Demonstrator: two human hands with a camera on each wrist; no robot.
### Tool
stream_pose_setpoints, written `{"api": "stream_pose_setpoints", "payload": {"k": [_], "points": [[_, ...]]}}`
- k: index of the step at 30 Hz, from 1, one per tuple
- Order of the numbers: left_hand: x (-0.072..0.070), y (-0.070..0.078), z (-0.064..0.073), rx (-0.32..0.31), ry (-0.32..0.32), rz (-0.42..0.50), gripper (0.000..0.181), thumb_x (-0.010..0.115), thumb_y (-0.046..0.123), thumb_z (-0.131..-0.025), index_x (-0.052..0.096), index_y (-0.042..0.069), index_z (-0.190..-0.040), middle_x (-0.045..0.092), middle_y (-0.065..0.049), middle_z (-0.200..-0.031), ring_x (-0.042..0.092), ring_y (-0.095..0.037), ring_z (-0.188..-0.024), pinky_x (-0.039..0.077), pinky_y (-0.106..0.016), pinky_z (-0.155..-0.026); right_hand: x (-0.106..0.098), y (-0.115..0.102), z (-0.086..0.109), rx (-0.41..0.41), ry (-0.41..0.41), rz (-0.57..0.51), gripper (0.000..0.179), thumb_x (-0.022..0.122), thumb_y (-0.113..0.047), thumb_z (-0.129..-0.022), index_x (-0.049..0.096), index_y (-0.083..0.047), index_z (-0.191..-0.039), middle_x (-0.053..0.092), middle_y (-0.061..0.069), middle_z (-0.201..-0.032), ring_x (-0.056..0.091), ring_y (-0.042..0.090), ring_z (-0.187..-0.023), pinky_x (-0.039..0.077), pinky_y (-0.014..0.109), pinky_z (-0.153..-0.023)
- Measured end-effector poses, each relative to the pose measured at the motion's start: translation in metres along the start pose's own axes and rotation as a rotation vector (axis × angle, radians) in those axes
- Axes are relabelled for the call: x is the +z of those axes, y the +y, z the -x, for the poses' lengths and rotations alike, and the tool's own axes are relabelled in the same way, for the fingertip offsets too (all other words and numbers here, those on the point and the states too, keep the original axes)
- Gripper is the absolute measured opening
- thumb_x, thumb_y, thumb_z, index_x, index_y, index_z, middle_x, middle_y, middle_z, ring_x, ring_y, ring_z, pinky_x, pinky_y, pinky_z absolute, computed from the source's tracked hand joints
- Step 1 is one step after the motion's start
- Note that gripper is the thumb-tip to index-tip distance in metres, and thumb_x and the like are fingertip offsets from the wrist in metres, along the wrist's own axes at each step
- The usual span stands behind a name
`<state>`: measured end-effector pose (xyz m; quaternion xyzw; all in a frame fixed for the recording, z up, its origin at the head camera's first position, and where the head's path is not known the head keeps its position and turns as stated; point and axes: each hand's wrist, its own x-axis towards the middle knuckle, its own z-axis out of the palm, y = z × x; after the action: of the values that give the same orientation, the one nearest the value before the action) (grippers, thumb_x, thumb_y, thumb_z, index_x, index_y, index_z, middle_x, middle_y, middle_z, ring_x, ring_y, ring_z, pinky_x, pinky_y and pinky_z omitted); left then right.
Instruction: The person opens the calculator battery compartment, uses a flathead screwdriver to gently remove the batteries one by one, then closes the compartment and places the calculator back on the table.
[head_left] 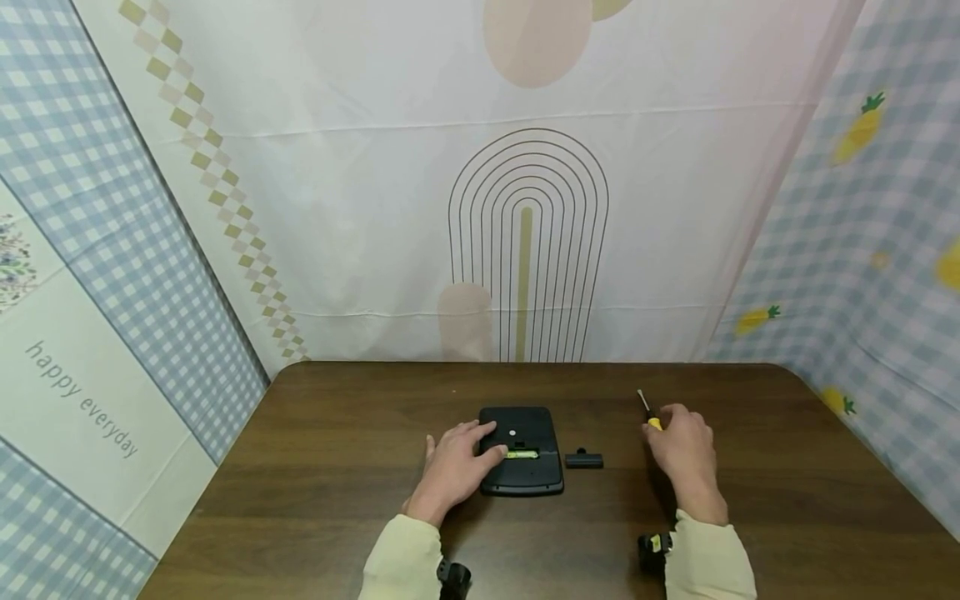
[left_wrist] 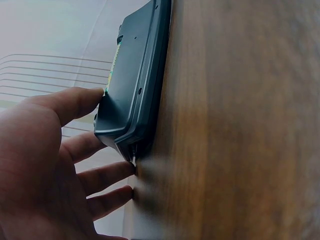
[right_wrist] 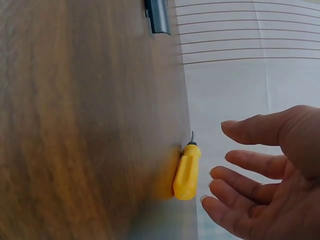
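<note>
Left grip [head_left: 457, 465] spread on black rounded plastic device [head_left: 528, 477] | right grip [head_left: 684, 443] spread beside yellow-handled screwdriver [right_wrist: 186, 172] | best: brace device flat, thumb clear of slim green battery [head_left: 523, 455]

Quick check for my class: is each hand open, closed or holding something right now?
Left hand: open, touching the black device.
Right hand: open, holding nothing, near the yellow screwdriver.

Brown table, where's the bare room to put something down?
Bare patches: the brown table between its left edge and the left hand, and between the right hand and its right edge. Crowded: from hand to hand, with the black device, small black cover and yellow screwdriver.
</note>
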<state>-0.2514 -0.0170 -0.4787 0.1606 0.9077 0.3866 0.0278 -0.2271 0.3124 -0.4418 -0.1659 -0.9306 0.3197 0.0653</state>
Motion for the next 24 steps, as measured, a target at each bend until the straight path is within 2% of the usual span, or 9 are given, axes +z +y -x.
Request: {"api": "stream_pose_setpoints", "payload": {"k": [6, 14, 24], "points": [[0.000, 0.000, 0.000, -0.002, -0.001, -0.003, 0.056, 0.066, 0.043, -0.102, 0.064, 0.012, -0.148, 0.053, -0.018, -0.156, 0.040, -0.042, -0.150, 0.005, -0.080, -0.117, -0.002, 0.008, 0.000, 0.033, -0.013, 0.030, 0.052, 0.064, -0.016, -0.103, 0.051, 0.021, -0.138, 0.053, 0.045, -0.129, 0.055, 0.062, -0.114, 0.052, 0.066, -0.086], [0.000, 0.000, -0.001, -0.002, 0.001, -0.003, 0.056, 0.067, 0.043, -0.101, 0.065, 0.012, -0.148, 0.053, -0.018, -0.156, 0.040, -0.042, -0.150, 0.005, -0.080, -0.117, -0.001, 0.016, -0.001, 0.092, -0.017, 0.071, 0.049, 0.066, -0.018, -0.101, 0.057, 0.019, -0.133, 0.058, 0.042, -0.125, 0.057, 0.060, -0.107, 0.053, 0.062, -0.079], [0.001, 0.000, -0.001, -0.005, 0.000, -0.013, 0.056, 0.067, 0.044, -0.101, 0.065, 0.013, -0.148, 0.054, -0.018, -0.155, 0.041, -0.042, -0.150, 0.005, -0.080, -0.117, 0.002, 0.025, 0.000, 0.132, -0.026, 0.050, 0.040, 0.070, -0.016, -0.099, 0.062, 0.017, -0.121, 0.062, 0.036, -0.111, 0.063, 0.048, -0.088, 0.054, 0.050, -0.062]]}}
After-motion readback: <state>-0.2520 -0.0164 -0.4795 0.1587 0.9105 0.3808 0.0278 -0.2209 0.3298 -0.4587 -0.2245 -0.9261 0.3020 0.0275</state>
